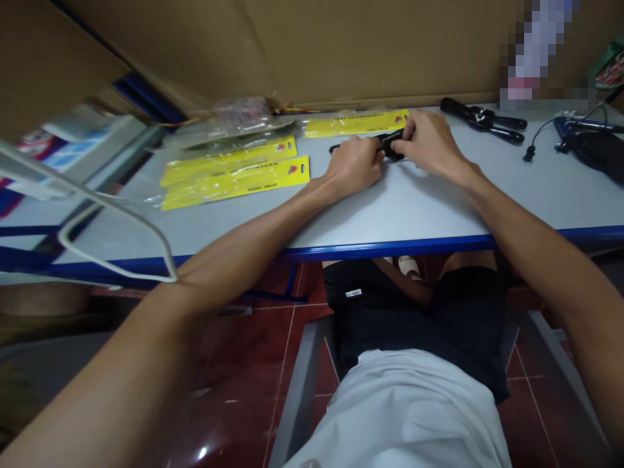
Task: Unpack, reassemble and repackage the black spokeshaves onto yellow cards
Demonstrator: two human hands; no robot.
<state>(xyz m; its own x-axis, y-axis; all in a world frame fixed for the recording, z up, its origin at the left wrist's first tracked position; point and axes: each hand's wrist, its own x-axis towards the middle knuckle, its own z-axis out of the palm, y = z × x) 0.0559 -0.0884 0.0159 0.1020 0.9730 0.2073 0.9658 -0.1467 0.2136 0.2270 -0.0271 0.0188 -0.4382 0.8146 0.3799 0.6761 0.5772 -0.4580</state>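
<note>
L hand [353, 166] & R hand [429, 143] fingers clamped on black part [392, 144] over grey table [390, 208], cardboard wall [341, 45] behind, red-tile floor [273, 364].

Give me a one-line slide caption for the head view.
Left hand and right hand hold a small black item at the grey table, yellow packets to the left.
</note>
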